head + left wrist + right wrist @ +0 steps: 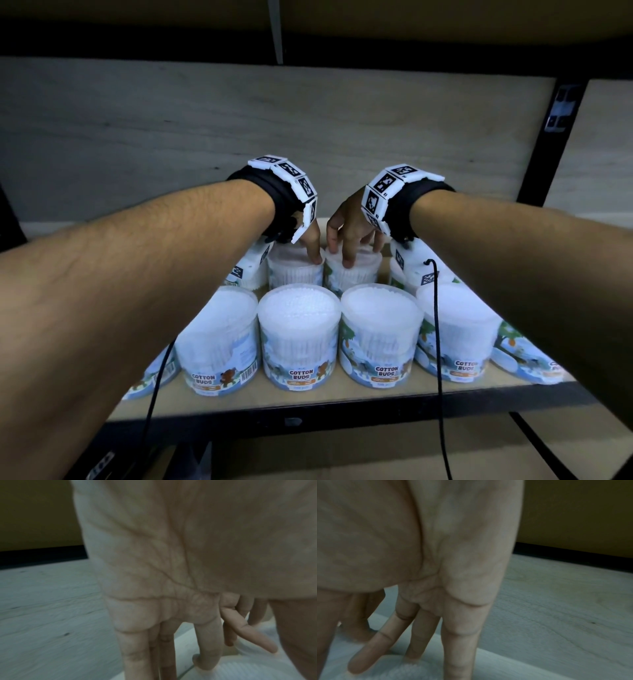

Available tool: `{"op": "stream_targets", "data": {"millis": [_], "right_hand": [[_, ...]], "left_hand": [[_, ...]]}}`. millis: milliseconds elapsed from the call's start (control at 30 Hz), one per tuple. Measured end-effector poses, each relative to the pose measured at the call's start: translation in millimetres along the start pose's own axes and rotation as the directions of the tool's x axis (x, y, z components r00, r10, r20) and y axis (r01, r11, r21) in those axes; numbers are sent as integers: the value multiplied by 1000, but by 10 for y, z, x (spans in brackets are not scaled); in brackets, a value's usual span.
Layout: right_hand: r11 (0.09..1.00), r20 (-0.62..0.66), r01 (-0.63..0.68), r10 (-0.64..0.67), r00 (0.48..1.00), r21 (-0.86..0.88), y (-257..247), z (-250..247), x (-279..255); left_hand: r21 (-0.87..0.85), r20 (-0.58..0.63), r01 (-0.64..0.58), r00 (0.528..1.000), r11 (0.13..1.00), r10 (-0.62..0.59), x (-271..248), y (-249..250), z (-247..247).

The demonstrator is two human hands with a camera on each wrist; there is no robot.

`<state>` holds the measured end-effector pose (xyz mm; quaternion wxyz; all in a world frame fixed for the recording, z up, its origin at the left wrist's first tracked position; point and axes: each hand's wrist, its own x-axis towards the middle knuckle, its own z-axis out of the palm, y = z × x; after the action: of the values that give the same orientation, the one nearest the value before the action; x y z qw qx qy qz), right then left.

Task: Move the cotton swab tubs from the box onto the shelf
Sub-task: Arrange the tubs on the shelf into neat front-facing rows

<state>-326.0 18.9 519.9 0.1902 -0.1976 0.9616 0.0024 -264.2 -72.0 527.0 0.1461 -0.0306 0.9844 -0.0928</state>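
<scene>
Both hands (349,236) atop rear tubs (352,270), wrist cams: straight fingers (412,635)

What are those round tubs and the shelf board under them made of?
The tubs look like clear, glossy plastic: the white swabs show through the walls and lids, above printed labels. The shelf board looks like pale wood or plywood with a matt finish; grain shows on the back panel. Its frame seems black metal.

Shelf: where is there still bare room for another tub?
Bare board runs along the shelf front edge, ahead of the front row of tubs. Behind, the back row under both hands is packed; tubs stand side by side with hardly any gaps.
</scene>
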Motion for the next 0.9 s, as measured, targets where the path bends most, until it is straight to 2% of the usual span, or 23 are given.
{"op": "stream_targets", "data": {"millis": [400,500,733,900], "right_hand": [[998,5,37,-37,999,59,54,79,-88],[996,-6,45,-45,999,83,86,90,-130],[992,-36,54,-51,998,112,114,136,-204],[993,-38,42,-38,999,114,86,156,-254]], "left_hand": [[36,-21,-16,1000,999,17,-252,27,51],[-21,-42,-37,998,999,36,-241,15,65],[-78,-2,41,999,996,-41,-96,-109,114],[-104,-23,21,999,994,-24,-86,-125,130]]}}
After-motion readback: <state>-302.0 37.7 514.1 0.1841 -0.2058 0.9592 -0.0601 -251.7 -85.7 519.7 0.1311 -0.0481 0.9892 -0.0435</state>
